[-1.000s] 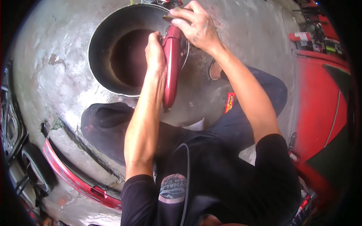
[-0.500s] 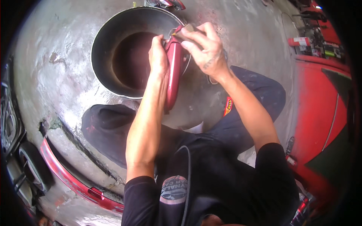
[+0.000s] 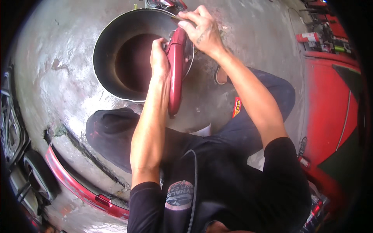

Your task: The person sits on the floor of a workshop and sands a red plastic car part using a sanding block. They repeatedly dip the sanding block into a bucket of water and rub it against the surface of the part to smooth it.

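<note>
A long, glossy dark red car part (image 3: 176, 79), narrow and rounded at its lower end, stands lengthwise over the right side of a large black basin (image 3: 107, 42). My left hand (image 3: 159, 60) grips it from the left near its upper end. Above that end, my right hand (image 3: 202, 29) pinches a small, thin brownish-grey piece (image 3: 179, 19), possibly folded sandpaper. Most of this piece is hidden by the fingers. Dark liquid (image 3: 136, 60) lies in the bottom of the basin.
My bent legs (image 3: 264, 87) flank the work on the concrete floor. A curved red panel (image 3: 83, 191) and a tyre (image 3: 38, 173) lie at lower left. On the right is a large red panel (image 3: 330, 108). Another shiny part (image 3: 167, 4) sits just beyond the basin.
My right hand has moved up and left with the small piece, toward the red part's tip. My left hand and the red part have shifted slightly left.
</note>
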Motion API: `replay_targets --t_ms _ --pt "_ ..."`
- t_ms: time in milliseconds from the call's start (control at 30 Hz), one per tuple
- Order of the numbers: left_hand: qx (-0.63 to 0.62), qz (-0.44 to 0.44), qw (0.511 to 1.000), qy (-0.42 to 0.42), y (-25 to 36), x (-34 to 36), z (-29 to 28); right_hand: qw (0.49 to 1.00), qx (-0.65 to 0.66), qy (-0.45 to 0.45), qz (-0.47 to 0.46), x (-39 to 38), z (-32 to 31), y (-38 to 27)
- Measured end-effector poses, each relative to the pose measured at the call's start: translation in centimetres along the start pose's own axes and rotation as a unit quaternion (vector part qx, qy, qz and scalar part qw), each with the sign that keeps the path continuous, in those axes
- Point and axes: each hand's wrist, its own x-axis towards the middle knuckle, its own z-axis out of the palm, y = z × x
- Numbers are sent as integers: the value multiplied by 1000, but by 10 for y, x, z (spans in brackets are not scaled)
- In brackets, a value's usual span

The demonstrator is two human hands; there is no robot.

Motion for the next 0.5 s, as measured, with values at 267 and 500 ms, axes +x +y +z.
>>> replay_targets --t_ms 267,500 --pt "33 8 999 42 11 -7 14 985 -37 -52 -159 -4 -6 -12" --pt "42 16 999 28 1 9 7 987 32 -56 -144 -26 -22 -5"
